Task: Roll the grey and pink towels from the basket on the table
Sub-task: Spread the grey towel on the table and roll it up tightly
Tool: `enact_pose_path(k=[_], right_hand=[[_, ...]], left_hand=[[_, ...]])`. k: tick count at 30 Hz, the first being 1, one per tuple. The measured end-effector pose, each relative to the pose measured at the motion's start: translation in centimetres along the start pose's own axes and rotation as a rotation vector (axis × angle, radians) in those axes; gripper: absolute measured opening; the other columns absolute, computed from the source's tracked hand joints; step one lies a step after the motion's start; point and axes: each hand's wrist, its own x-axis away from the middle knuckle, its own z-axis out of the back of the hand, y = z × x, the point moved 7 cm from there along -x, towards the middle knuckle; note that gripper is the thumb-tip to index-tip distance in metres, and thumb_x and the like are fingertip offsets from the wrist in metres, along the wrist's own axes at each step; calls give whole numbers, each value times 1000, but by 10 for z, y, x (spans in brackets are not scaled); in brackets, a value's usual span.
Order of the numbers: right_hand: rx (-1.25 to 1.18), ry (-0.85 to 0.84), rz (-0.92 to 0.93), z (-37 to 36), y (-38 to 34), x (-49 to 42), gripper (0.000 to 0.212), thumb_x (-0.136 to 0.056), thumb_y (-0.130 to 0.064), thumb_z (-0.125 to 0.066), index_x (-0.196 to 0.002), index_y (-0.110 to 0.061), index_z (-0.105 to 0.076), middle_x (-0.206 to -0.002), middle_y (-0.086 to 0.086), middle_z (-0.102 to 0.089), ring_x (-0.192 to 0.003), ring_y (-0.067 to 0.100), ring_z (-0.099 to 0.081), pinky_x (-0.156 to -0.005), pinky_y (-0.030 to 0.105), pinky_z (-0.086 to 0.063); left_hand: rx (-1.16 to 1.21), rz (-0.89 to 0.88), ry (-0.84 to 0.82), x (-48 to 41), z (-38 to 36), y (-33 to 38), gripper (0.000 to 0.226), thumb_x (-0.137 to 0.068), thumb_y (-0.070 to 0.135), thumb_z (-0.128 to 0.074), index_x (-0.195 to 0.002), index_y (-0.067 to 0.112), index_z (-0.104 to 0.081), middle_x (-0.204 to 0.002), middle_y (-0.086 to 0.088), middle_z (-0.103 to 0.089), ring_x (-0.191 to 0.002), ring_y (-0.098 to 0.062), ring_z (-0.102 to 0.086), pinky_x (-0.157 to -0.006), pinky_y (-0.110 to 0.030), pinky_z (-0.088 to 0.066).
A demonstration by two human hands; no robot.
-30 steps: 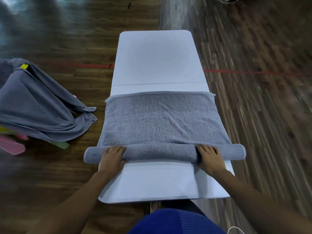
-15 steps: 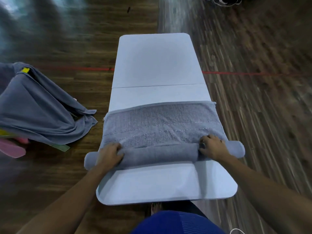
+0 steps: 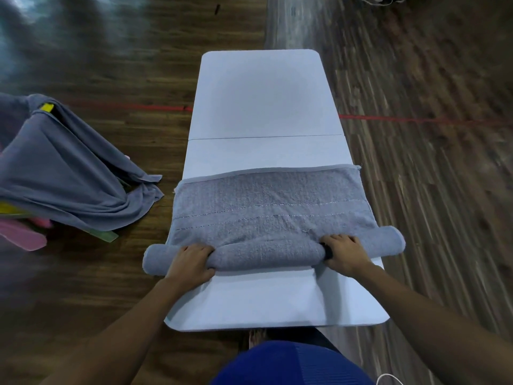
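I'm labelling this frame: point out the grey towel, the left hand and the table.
grey towel (image 3: 272, 209): head view, flat unrolled part.
left hand (image 3: 190, 262): head view, back of the hand.
table (image 3: 261, 95): head view, bare far half.

Towel on table (image 3: 266, 207): grey, fuzzy weave, two pale stitched lines running across width, lighter grey hem at far edge
Table (image 3: 261, 107): plain white, thin dark seam line across middle
Floor (image 3: 430, 176): dark brown wood planks, streaky grain; thin red line (image 3: 402, 119) across it
Cloth at left (image 3: 63, 173): blue-grey, smooth, yellow tag at top
Pink items (image 3: 22, 237) under cloth; pale green strip (image 3: 101, 234) beside them
Garment at bottom edge (image 3: 291, 365): deep blue, fine ribbing
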Motion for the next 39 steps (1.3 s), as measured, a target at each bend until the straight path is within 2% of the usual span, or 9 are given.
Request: enact_pose_path(k=[7, 11, 14, 16, 20, 23, 32, 37, 39], right_hand=[[-246, -458, -87, -2, 6, -11, 25, -68, -27, -75, -88, -28, -60, -94, -1, -64, -90, 20, -58, -66, 26, -43], [-104, -85, -184, 11, 21, -20, 31, -79, -35, -67, -108, -27, -60, -111, -2, -58, -108, 24, -55, -91, 38, -41], [-132, 287, -118, 24, 16, -13, 16, -88, -28, -60, -100, -18, -63, -104, 5, -62, -103, 32, -58, -86, 43, -41], [-179, 323, -20, 19, 7, -8, 16, -91, -32, -57, -97, -19, -64, -102, 1, -63, -101, 28, -58, -84, 41, -40], [-105, 181, 105, -3, 2, 4, 47, -84, -60, -60, -118, -28, -57, -122, -10, -57, -116, 15, -50, -102, 37, -32], [-43, 162, 102, -12, 5, 8, 54, -81, -35, -67, -132, -26, -50, -133, -3, -56, -124, 21, -49, -107, 37, -24], [-163, -356, -51, 7, 8, -14, 33, -73, -33, -66, -105, -29, -60, -97, -4, -63, -93, 21, -58, -80, 33, -46], [-98, 235, -97, 25, 13, -14, 33, -83, -27, -61, -115, -21, -60, -117, 2, -59, -111, 28, -53, -89, 41, -38], [-140, 315, -13, 23, 5, -8, 28, -88, -32, -59, -114, -20, -60, -116, 2, -61, -111, 27, -54, -93, 41, -37]], left_hand=[[339, 98, -429, -10, 0, -11, 29, -64, 41, -65, -81, 18, -67, -79, -1, -66, -73, -17, -61, -67, -35, -49], [334, 95, -137, -23, 15, -15, 20, -78, 29, -60, -85, 12, -66, -80, -3, -63, -75, -19, -57, -67, -32, -47], [252, 82, 248, -22, 27, -20, 38, -81, 38, -42, -90, 10, -65, -89, -8, -65, -83, -25, -58, -77, -40, -50], [180, 25, 321, -16, 28, -8, 41, -86, 43, -44, -97, 10, -66, -95, -8, -67, -86, -26, -60, -78, -40, -51], [-49, -100, 155, -8, 4, 7, 63, -74, 50, -72, -123, 14, -60, -120, -8, -64, -107, -28, -60, -97, -47, -46], [-57, -51, 113, -8, -8, -4, 63, -69, 38, -67, -127, 14, -59, -121, -9, -64, -108, -32, -61, -99, -46, -42], [185, 5, -266, -22, 8, -4, 36, -72, 39, -59, -101, 20, -67, -97, -1, -68, -86, -17, -60, -80, -33, -52], [147, 15, 302, -19, 35, -7, 41, -85, 38, -38, -96, 11, -66, -92, -10, -69, -82, -27, -63, -75, -39, -53], [92, 9, 358, -11, 34, 1, 44, -91, 38, -35, -102, 9, -67, -100, -11, -70, -87, -27, -63, -82, -41, -51]])
